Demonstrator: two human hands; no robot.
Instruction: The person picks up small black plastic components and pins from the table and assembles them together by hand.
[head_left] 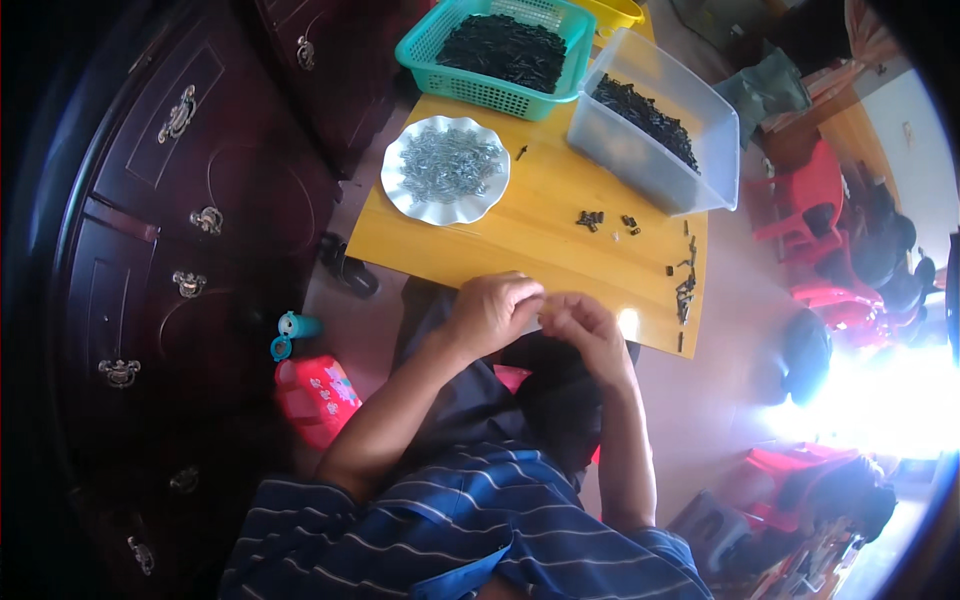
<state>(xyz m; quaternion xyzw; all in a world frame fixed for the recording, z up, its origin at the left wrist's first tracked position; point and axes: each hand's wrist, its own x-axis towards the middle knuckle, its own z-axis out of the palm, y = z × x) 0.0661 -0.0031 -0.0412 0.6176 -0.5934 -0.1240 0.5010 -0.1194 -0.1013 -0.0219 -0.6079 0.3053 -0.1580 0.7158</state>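
Observation:
My left hand (pixel 495 312) and my right hand (pixel 588 330) meet above the near edge of the yellow wooden table (pixel 455 252). Both are closed, thumbs and fingertips pinched together and almost touching. Whatever sits between the fingertips is too small to make out. Beyond my left hand stands a white scalloped plate (pixel 398 205) heaped with small shiny metal pins (pixel 450 165). Several short black pieces (pixel 590 220) lie on the table past my right hand. More slim black pieces (pixel 685 297) lie in a loose row along the right edge.
At the far side stand a green plastic basket (pixel 500 98) and a translucent bin (pixel 630 165), both holding black pieces. A yellow container (pixel 615 12) is behind them. Dark wooden cabinets (pixel 150 220) line the left. A red bag (pixel 318 400) rests on the floor; red chairs (pixel 815 190) stand at right.

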